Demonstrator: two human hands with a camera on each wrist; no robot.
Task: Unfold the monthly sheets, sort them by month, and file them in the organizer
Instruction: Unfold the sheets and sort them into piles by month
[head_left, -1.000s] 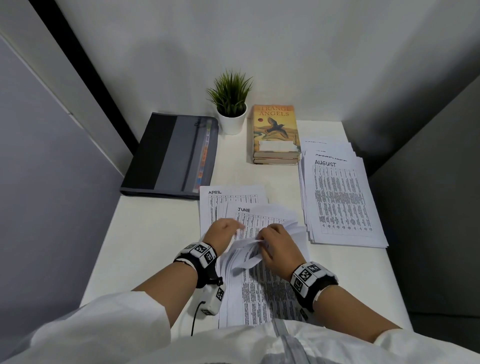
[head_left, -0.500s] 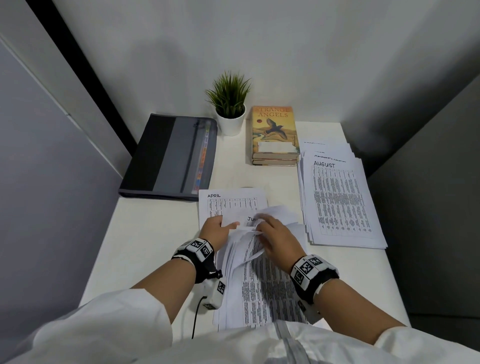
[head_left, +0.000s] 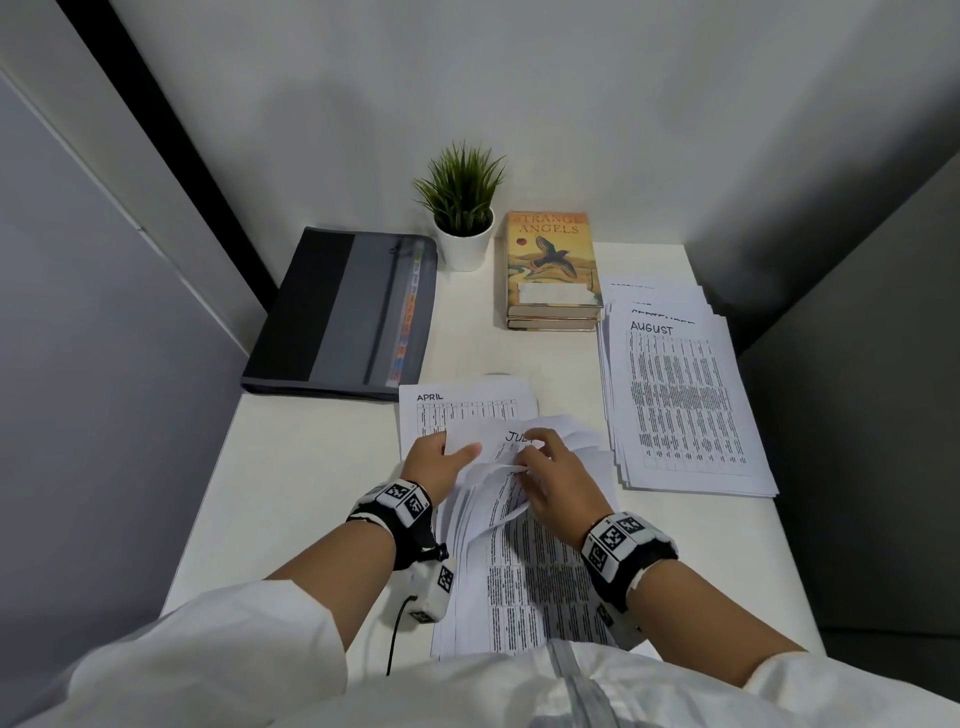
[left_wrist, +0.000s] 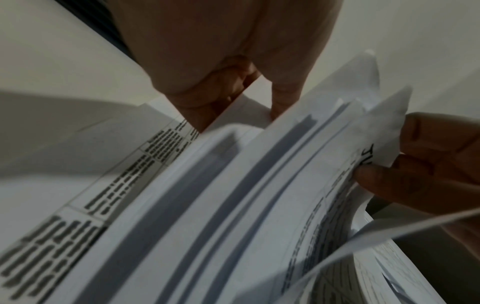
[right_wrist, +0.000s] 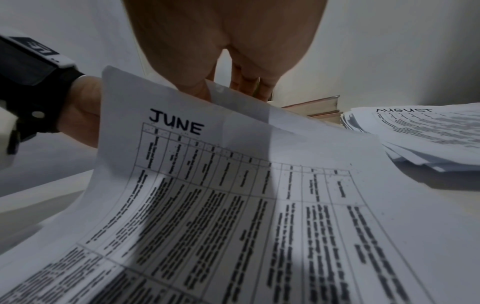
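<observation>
both hands pinch top edge of june sheet (right_wrist: 233, 185): left hand (head_left: 436, 460) at left, right hand (head_left: 556, 467) at right, over loose stack on counter (head_left: 311, 467).

White sleeves (head_left: 208, 660), black wristbands (head_left: 626, 551) with checkered square markers
</observation>
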